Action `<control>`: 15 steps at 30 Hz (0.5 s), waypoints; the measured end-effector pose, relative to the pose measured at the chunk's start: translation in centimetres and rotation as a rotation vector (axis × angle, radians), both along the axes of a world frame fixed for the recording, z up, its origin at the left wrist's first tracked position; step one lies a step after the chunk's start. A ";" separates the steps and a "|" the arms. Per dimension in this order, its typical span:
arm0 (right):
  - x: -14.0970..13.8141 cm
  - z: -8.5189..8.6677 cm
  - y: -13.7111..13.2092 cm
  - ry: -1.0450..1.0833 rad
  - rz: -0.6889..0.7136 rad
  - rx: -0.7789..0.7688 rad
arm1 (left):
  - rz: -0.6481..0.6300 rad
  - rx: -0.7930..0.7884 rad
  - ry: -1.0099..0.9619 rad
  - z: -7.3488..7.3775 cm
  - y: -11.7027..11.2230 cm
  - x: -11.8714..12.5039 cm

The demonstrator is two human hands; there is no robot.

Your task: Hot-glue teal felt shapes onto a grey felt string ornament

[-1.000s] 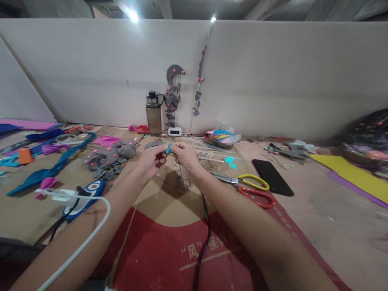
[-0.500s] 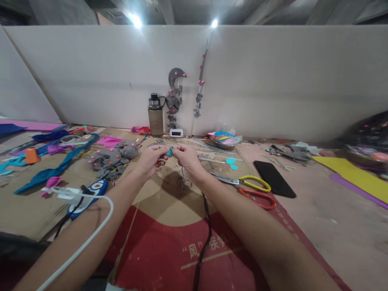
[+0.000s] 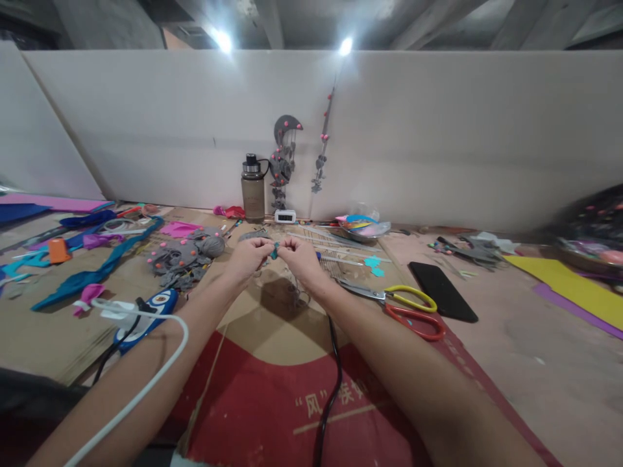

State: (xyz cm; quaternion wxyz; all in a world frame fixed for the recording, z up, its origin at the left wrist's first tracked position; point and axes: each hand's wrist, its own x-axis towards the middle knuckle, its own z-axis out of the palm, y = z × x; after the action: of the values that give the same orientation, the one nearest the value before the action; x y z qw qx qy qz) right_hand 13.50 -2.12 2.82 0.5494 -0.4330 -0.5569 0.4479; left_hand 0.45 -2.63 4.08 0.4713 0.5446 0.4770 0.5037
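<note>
My left hand (image 3: 250, 257) and my right hand (image 3: 300, 258) meet over the middle of the cardboard, fingertips close together. Both pinch a small teal felt piece (image 3: 274, 251); most of it is hidden by the fingers, so its shape is unclear. Grey yarn (image 3: 298, 297) lies on the cardboard below the hands. To the right of my right hand are turquoise felt cut-outs (image 3: 374, 266) and open scissors (image 3: 389, 296) with one yellow and one red handle.
A bottle (image 3: 253, 194) and a small digital clock (image 3: 285, 216) stand by the white board. Grey felt pieces with pink balls (image 3: 178, 256) lie left, near a blue device (image 3: 148, 318) with cables. A black phone (image 3: 442, 290) lies right. A black cable (image 3: 335, 383) crosses the red-printed cardboard.
The fingertips have closed further over the teal felt piece, so less of it shows. The whole view has shifted slightly.
</note>
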 end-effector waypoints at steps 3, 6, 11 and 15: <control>0.2 -0.3 0.4 0.103 0.042 -0.088 | -0.118 -0.124 -0.093 0.3 0.1 -0.4; 0.4 -0.7 0.9 0.186 0.095 -0.143 | -0.205 -0.216 -0.232 0.5 0.4 -0.9; 0.1 -2.0 0.9 0.339 0.130 -0.209 | -0.047 -0.172 -0.226 -1.5 1.3 -1.3; -0.8 -3.0 0.4 0.382 0.154 -0.237 | 0.220 0.048 0.066 -4.2 2.0 -1.2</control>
State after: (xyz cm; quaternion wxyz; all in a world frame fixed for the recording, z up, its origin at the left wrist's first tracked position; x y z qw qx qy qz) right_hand 12.69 -1.75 -0.20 0.5543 -0.3583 -0.4175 0.6245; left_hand -0.77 -0.66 -0.14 0.3840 0.5163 0.5371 0.5454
